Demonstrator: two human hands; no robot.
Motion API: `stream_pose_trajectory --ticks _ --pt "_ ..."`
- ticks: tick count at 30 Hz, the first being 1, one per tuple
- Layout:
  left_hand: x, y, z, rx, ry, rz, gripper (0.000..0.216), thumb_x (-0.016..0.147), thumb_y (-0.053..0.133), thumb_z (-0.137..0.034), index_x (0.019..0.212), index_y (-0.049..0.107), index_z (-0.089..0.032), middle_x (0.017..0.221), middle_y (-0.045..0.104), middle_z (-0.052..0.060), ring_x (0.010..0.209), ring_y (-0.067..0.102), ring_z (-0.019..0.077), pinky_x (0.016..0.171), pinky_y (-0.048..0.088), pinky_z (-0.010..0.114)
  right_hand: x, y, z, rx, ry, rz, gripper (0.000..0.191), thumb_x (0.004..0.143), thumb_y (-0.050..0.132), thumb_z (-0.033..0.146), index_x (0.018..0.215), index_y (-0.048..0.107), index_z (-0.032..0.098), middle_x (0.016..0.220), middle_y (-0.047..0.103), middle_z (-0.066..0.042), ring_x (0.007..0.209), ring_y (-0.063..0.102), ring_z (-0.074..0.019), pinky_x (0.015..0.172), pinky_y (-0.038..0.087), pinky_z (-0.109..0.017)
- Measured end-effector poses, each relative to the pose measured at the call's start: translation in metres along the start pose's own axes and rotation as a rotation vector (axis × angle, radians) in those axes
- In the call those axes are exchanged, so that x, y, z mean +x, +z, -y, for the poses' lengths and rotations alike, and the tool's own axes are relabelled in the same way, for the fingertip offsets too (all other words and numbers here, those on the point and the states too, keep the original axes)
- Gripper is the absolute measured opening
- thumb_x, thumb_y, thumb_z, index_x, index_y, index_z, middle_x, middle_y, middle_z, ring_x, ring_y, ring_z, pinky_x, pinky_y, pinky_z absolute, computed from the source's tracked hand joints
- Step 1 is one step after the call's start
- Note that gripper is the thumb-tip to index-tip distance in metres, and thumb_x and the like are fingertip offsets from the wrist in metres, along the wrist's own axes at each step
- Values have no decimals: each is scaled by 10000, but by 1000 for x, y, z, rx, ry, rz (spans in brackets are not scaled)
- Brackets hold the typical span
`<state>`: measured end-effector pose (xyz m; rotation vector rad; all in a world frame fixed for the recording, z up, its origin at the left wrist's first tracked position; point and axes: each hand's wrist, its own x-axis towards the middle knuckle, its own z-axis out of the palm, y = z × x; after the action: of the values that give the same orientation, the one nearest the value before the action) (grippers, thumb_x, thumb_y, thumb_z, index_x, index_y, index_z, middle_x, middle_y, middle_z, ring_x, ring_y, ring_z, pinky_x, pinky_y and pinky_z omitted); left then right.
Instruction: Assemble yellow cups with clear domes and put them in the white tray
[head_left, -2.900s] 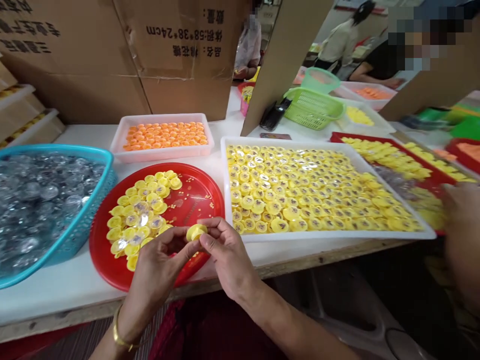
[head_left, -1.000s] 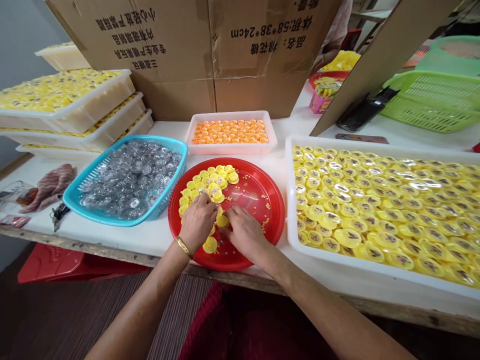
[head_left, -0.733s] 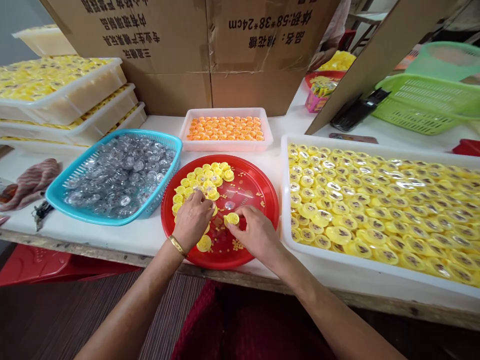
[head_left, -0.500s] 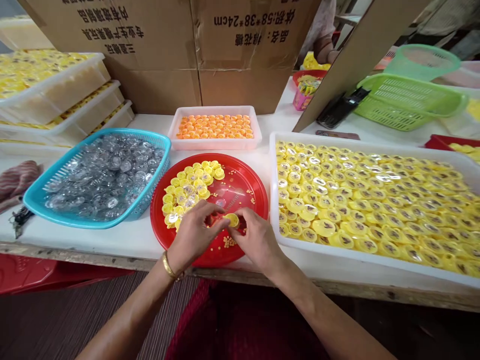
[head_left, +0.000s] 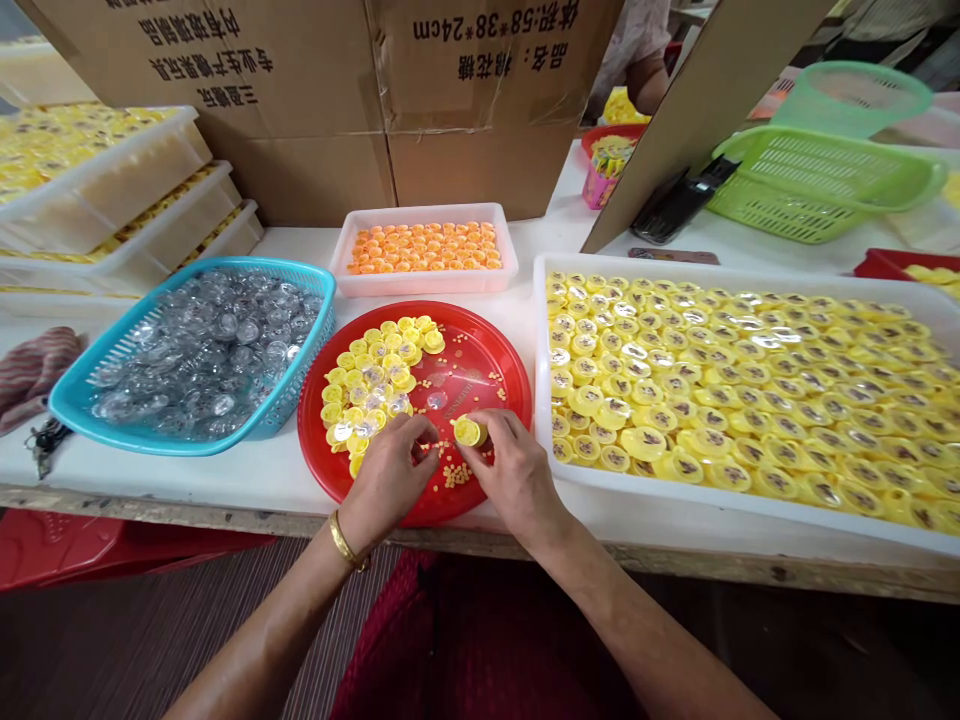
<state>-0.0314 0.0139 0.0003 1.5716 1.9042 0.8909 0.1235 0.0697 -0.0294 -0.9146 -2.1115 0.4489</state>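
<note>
Over a red round tray (head_left: 498, 345), my right hand (head_left: 517, 475) pinches a small round yellow plastic piece (head_left: 467, 432), its open face turned up. My left hand (head_left: 394, 475), with a gold bracelet at the wrist, is a little to the left, apart from that piece. Its thumb and fingers are curled together, and what they hold, if anything, is hidden. Several similar yellow pieces (head_left: 360, 375), some with clear discs on them, lie on the tray's left half. Tiny pale yellow pellets (head_left: 455, 475) are scattered on the right half and near the front.
A blue basket (head_left: 296, 405) of clear round covers stands left. Behind is a white tray (head_left: 349, 285) of orange pieces. At right, a large white tray (head_left: 637, 480) holds rows of finished-looking yellow pieces. Cardboard (head_left: 315, 170) walls the back; another person's arm (head_left: 649, 80) shows beyond.
My hands have moved apart slightly. The left has let go of the yellow piece, which now stays in my right hand, tilted more toward me. The view has shifted a little.
</note>
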Motion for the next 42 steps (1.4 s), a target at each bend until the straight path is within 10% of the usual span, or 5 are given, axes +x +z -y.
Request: stream_pose_trajectory --ticks 15,26,36,42 --pt "-4 6 2 67 24 -89 121 809 564 -129 697 544 -171 711 526 -2 629 491 121 587 382 257 -3 9 2 58 2 0 244 868 558 75 1076 512 195 1023 577 -96 950 599 -261 787 550 -381" --pt "2 13 4 -323 -91 58 72 794 592 -212 734 562 -185 706 566 -1 606 573 124 529 474 226 -5 10 0 111 34 -6 233 832 548 66 1023 529 199 980 581 -82 921 601 -242 799 542 -362" --pt "-10 -8 2 83 -6 -17 104 831 564 -163 739 610 -180 731 588 8 655 552 131 625 423 257 -4 8 1 281 274 -15 166 866 621 293 990 582 190 931 652 -80 824 636 -230 771 547 -368" --pt "-7 -37 23 370 1 -280 123 858 552 -187 772 640 -174 794 602 26 665 557 142 655 423 279 -3 5 8 610 499 133 313 876 610 430 1067 603 182 934 679 -66 787 662 -205 695 565 -311"
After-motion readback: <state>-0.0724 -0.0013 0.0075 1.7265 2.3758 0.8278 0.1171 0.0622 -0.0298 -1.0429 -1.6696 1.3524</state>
